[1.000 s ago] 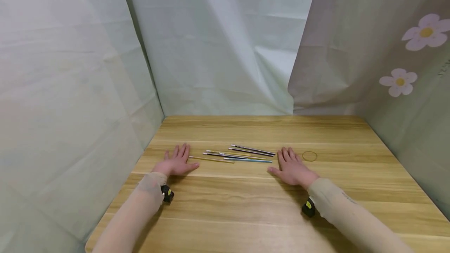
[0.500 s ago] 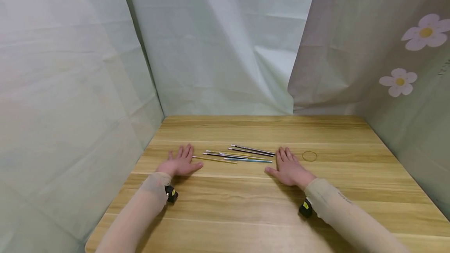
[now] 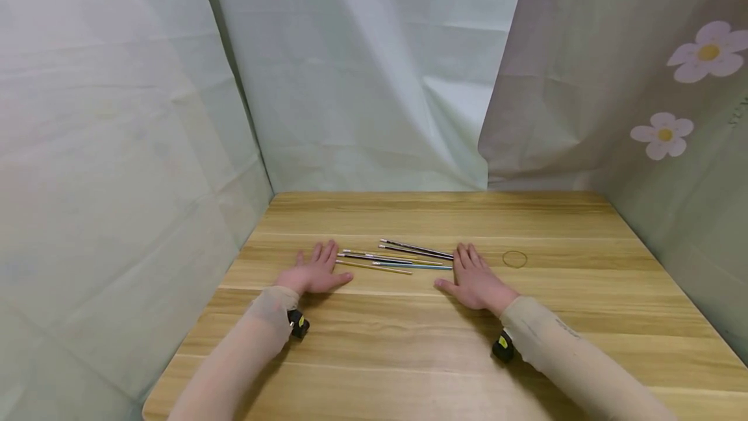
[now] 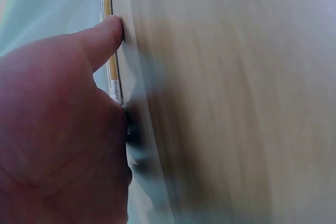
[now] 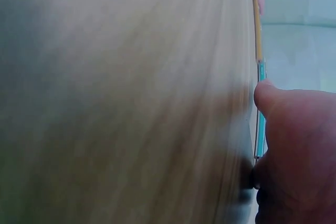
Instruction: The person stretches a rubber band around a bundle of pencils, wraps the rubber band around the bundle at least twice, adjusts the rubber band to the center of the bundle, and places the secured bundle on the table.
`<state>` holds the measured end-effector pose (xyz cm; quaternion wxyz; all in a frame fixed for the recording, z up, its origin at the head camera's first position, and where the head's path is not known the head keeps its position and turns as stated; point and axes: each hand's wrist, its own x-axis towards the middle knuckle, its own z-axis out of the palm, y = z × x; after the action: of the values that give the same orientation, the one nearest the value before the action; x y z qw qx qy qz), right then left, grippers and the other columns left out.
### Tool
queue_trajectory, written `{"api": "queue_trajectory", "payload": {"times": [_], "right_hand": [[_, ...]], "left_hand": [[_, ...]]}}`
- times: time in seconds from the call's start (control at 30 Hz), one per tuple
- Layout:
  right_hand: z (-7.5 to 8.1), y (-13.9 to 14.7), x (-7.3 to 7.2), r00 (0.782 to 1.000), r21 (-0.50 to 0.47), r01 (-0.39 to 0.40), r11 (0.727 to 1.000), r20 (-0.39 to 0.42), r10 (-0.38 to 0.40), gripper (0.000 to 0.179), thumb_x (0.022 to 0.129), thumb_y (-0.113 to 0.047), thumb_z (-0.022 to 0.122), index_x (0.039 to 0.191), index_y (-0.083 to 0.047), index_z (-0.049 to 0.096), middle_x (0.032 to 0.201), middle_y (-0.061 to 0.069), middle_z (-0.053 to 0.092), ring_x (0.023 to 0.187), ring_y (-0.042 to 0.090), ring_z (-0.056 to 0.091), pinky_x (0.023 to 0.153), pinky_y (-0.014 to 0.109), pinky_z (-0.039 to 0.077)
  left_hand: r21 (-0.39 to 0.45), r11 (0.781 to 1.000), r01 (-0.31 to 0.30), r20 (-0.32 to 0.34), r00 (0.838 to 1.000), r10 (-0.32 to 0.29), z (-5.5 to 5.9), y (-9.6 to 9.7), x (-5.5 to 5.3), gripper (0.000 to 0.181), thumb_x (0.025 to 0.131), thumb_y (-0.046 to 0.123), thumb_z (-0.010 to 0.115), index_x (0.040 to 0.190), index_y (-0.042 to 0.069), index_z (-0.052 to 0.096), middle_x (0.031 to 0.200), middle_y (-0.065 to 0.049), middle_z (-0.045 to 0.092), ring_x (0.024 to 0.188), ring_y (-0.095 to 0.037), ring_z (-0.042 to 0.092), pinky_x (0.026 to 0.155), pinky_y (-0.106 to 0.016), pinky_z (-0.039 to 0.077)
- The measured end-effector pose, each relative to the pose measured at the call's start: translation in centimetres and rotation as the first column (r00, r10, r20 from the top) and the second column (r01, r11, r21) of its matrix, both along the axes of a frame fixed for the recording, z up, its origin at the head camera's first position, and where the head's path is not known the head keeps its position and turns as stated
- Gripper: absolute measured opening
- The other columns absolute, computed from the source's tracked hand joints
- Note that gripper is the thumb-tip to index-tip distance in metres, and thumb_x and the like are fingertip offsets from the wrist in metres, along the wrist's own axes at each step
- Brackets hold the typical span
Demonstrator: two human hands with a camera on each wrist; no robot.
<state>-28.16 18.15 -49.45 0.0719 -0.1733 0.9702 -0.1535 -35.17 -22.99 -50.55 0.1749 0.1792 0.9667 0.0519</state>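
Several pencils lie in a loose, nearly parallel bunch between my two hands in the head view. A yellow pencil [image 3: 375, 267] is nearest on the left, its eraser end right at the fingers of my left hand [image 3: 313, 273]. That hand lies flat on the table, fingers straight and thumb spread. My right hand [image 3: 476, 280] is also flat, its fingertips right at the ends of two dark pencils [image 3: 416, 248]. A blue pencil [image 3: 417, 266] ends close beside it. In the right wrist view, the thumb partly covers the blue pencil [image 5: 261, 129].
A thin yellow rubber band [image 3: 515, 267] lies to the right of my right hand. The wooden table [image 3: 386, 356] is bordered by pale hanging sheets [image 3: 362, 83] at the back and sides.
My left hand slides right, pushing the yellow pencil along with it. My right hand moves slightly left, and the two dark pencils shift left a little.
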Motion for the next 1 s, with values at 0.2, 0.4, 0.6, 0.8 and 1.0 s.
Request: {"api": "queue_trajectory", "payload": {"times": [0.2, 0.4, 0.6, 0.8, 1.0], "right_hand": [[-1.3, -0.2, -0.6, 1.000, 0.004, -0.016, 1.000, -0.025, 0.016, 0.098, 0.110, -0.063, 0.043, 0.163, 0.014, 0.012, 0.173, 0.033, 0.000, 0.160, 0.050, -0.005, 0.126, 0.064, 0.008], [-0.6, -0.7, -0.3, 0.999, -0.017, -0.029, 0.999, -0.022, 0.028, 0.096, 0.110, -0.062, 0.044, 0.164, 0.012, 0.015, 0.173, 0.033, 0.003, 0.160, 0.050, -0.003, 0.126, 0.065, 0.008], [0.5, -1.4, 0.2, 1.000, 0.002, -0.027, 1.000, -0.007, 0.027, 0.094, 0.111, -0.058, 0.046, 0.164, 0.013, 0.015, 0.173, 0.032, 0.005, 0.160, 0.050, 0.000, 0.126, 0.063, 0.010], [0.7, -1.6, 0.3, 1.000, -0.004, -0.021, 1.000, 0.013, 0.021, 0.095, 0.111, -0.058, 0.047, 0.164, 0.014, 0.014, 0.173, 0.033, 0.003, 0.160, 0.050, -0.002, 0.127, 0.063, 0.009], [0.8, -1.0, 0.1, 1.000, 0.011, -0.018, 1.000, 0.006, 0.018, 0.096, 0.111, -0.058, 0.048, 0.163, 0.015, 0.015, 0.172, 0.035, 0.003, 0.159, 0.052, -0.002, 0.126, 0.064, 0.010]], "left_hand": [[0.026, 0.999, 0.043, -0.006, 0.999, -0.043, -0.4, 1.7, -0.1, 0.116, 0.095, 0.091, 0.025, 0.170, 0.006, -0.001, 0.177, -0.012, -0.012, 0.163, -0.036, -0.010, 0.121, -0.070, -0.010], [0.046, 0.997, 0.057, 0.009, 0.998, -0.057, 0.0, 3.5, 0.6, 0.106, 0.101, 0.082, 0.033, 0.170, 0.010, -0.001, 0.177, -0.007, -0.014, 0.162, -0.031, -0.015, 0.121, -0.068, -0.014], [0.049, 0.995, 0.085, 0.021, 0.996, -0.087, 0.0, 5.5, 1.2, 0.103, 0.104, 0.077, 0.037, 0.170, 0.010, -0.003, 0.176, -0.005, -0.016, 0.161, -0.029, -0.019, 0.120, -0.067, -0.017], [0.044, 0.996, 0.074, 0.009, 0.997, -0.074, -0.2, 7.0, 1.4, 0.108, 0.102, 0.079, 0.038, 0.169, 0.007, -0.006, 0.176, -0.009, -0.018, 0.161, -0.030, -0.017, 0.121, -0.065, -0.018], [0.053, 0.997, 0.055, -0.008, 0.998, -0.054, 0.4, 6.8, 1.2, 0.116, 0.099, 0.079, 0.047, 0.169, 0.003, -0.005, 0.176, -0.015, -0.015, 0.161, -0.035, -0.016, 0.123, -0.067, -0.011]]}}
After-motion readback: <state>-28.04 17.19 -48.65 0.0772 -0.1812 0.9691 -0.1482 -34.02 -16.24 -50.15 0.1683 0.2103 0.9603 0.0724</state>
